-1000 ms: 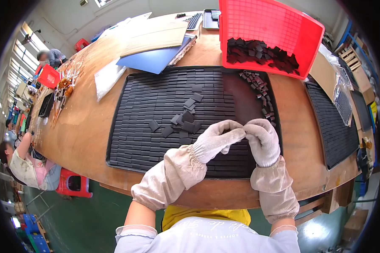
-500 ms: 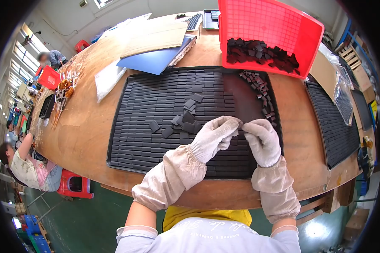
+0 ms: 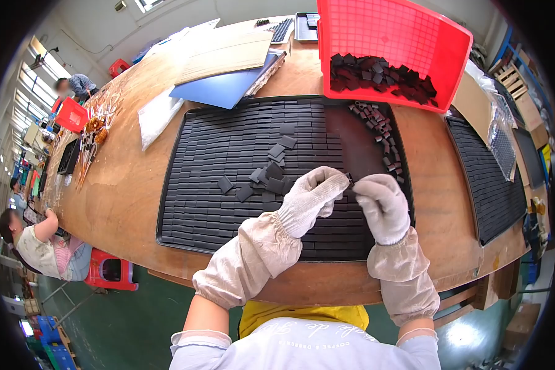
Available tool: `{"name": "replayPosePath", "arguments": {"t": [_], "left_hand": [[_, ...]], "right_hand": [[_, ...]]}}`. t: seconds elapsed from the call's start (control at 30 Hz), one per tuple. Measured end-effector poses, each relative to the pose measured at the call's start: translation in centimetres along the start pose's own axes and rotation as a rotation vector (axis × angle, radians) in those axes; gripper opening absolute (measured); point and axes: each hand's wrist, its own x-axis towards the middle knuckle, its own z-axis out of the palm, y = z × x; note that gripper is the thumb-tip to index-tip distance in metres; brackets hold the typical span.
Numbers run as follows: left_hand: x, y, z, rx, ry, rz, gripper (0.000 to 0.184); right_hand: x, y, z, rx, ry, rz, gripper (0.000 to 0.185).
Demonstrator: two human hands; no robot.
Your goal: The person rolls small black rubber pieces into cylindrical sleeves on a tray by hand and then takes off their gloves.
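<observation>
My left hand (image 3: 314, 196), in a whitish work glove, pinches a small dark piece (image 3: 350, 179) at its fingertips above the tray. Close to that piece, my right hand (image 3: 383, 206), gloved the same way, has thumb and forefinger drawn together; whether they grip anything is too small to tell. Below both hands lies a black tray (image 3: 160, 225) filled with rows of flat black pieces (image 3: 222, 151). Loose black tiles (image 3: 271, 176) lie on top of the rows. Small short tube-like pieces (image 3: 379, 123) line the tray's right side beside a bare strip.
A red crate (image 3: 401, 37) holding black tiles (image 3: 376, 77) stands tilted behind the tray. Cardboard (image 3: 225, 58) and a blue sheet (image 3: 219, 89) lie at the back. Another filled tray (image 3: 490, 185) sits at right. A person (image 3: 49, 243) sits at the left.
My fingertips have drawn slightly apart, and more of the small dark piece shows at my left fingertips. The tray and loose tiles have stayed put.
</observation>
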Motion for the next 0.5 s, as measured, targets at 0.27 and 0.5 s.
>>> {"name": "replayPosePath", "arguments": {"t": [0.27,0.5], "left_hand": [[-0.3,0.3,0.9,0.241,0.021,0.012,0.023],[-0.2,0.4,1.0,0.436,0.035,0.002,0.026]], "right_hand": [[-0.8,0.2,0.3,0.233,0.23,0.266,0.025],[-1.2,-0.2,0.8,0.505,0.155,0.315,0.024]]}}
